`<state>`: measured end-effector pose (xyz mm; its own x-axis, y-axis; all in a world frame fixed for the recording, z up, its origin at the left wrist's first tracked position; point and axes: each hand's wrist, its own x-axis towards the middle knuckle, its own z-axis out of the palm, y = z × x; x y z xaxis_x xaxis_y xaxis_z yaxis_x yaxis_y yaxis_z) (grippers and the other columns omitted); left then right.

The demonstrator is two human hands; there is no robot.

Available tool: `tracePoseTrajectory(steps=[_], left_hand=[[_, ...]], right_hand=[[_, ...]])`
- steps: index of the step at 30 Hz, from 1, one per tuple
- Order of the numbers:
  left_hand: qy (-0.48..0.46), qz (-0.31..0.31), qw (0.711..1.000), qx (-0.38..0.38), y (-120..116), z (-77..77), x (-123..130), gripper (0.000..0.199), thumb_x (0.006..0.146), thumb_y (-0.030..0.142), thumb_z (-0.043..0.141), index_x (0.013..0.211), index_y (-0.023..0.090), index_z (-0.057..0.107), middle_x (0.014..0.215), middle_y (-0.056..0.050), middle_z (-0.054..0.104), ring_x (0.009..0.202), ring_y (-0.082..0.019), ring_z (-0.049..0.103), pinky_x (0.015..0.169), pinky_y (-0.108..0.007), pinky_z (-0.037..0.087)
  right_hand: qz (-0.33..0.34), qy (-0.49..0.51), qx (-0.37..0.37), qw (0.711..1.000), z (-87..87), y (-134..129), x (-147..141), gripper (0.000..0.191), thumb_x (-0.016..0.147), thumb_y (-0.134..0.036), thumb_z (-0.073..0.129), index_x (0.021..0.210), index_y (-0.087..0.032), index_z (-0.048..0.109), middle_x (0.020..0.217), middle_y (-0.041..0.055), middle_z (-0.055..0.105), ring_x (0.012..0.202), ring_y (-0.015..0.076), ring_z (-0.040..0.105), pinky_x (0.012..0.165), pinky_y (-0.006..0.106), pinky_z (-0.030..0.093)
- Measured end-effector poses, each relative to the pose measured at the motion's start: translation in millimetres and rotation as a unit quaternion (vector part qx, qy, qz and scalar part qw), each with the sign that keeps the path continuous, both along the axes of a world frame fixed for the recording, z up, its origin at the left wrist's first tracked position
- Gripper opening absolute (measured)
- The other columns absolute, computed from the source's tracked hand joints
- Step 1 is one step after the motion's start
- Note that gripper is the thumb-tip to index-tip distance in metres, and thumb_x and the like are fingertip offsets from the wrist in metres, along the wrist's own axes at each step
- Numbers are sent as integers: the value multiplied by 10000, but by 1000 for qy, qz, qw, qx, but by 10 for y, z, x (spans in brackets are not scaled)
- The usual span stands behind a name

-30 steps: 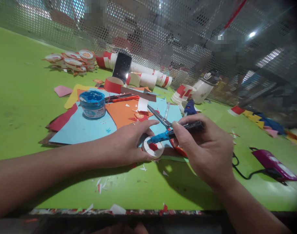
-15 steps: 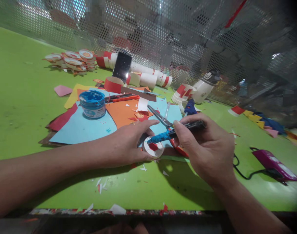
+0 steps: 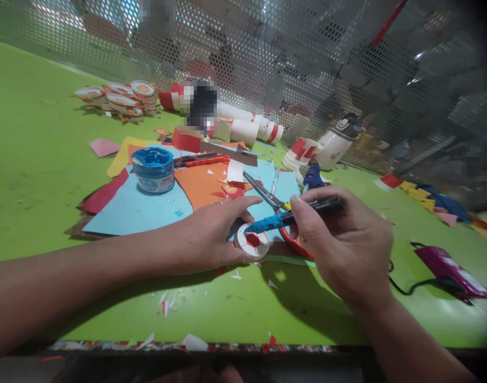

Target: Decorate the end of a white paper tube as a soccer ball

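Observation:
My left hand (image 3: pixel 223 226) steadies a small round white piece (image 3: pixel 260 250) on the table, thumb at its near side and fingers around the far side. Its top has a red centre and thin dividing lines. My right hand (image 3: pixel 339 239) grips a black pen-like stick (image 3: pixel 297 214), whose front end is caked with blue paint. The stick's tip touches the left part of the white top, where small blue marks show. Scissors (image 3: pixel 267 196) with red handles lie open-bladed just beyond, partly hidden by my right hand. An uncapped jar of blue paint (image 3: pixel 153 180) stands on the paper at left.
Coloured paper sheets (image 3: pixel 123 210) lie under the jar and scissors. Paper cups (image 3: pixel 243 132), a white kettle-like jug (image 3: pixel 335 146) and a stack of round paper pieces (image 3: pixel 121 100) stand farther back. A purple device (image 3: pixel 453 271) with a black cord lies right. Paper scraps litter the near edge.
My right hand and the stick have shifted slightly to the right, with the tip still at the white top. My left hand and the round piece have hardly moved.

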<state>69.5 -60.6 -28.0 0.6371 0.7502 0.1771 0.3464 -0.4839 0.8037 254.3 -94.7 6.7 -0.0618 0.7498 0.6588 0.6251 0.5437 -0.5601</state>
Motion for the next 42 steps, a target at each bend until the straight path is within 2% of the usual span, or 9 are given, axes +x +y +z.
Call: tracePoseTrajectory(steps=[14, 22, 26, 31, 33, 39, 42], left_hand=[[12, 2, 1000, -8, -8, 20, -5, 522, 769, 300, 704, 1251, 252, 509, 1046, -27, 693, 875, -212, 641, 716, -299, 455], [37, 25, 999, -14, 0, 10, 1, 716, 715, 306, 757, 1358, 244, 450, 1185, -66, 665, 1013, -258, 617, 795, -331, 476], [32, 29, 999, -11, -7, 6, 7, 668, 717, 319, 755, 1324, 251, 485, 1185, -57, 658, 992, -247, 619, 778, -316, 472], [38, 28, 999, 3, -19, 39, 14, 510, 768, 353, 694, 1239, 237, 535, 1014, -26, 689, 802, -193, 627, 675, -283, 450], [39, 21, 999, 0, -17, 45, 12, 532, 772, 358, 690, 1261, 234, 519, 1035, -32, 689, 829, -200, 631, 694, -288, 455], [27, 21, 999, 3, 0, 5, 1, 728, 743, 346, 736, 1387, 227, 417, 1195, -63, 662, 1003, -240, 630, 811, -317, 471], [34, 27, 999, -4, -2, 0, 0, 765, 735, 331, 745, 1407, 220, 396, 1190, -62, 664, 1004, -239, 632, 820, -327, 474]], right_hand=[[15, -24, -5, 1000, 1, -5, 8, 89, 845, -184, 661, 803, -226, 594, 620, -52, 597, 487, 99, 558, 478, 245, 492], [42, -38, -39, 998, 50, 25, 19, 107, 856, -190, 653, 780, -210, 581, 589, -58, 589, 450, 77, 532, 423, 207, 426], [36, -31, -38, 998, 51, 31, 0, 140, 840, -225, 683, 748, -199, 581, 580, -59, 574, 472, 79, 514, 454, 210, 427], [38, -2, -39, 999, 4, 50, -22, 162, 824, -238, 705, 732, -203, 576, 579, -61, 558, 488, 85, 502, 464, 220, 421], [41, 11, -36, 998, 1, 51, -13, 162, 824, -245, 710, 736, -206, 580, 590, -56, 563, 490, 88, 510, 462, 227, 421], [-29, 83, 31, 996, 96, -7, 26, 161, 861, -296, 686, 739, -228, 604, 565, -49, 520, 442, 97, 476, 430, 257, 450], [-26, 58, 21, 998, 107, -18, 21, 172, 855, -297, 689, 726, -224, 604, 544, -55, 513, 419, 86, 454, 384, 237, 419]])
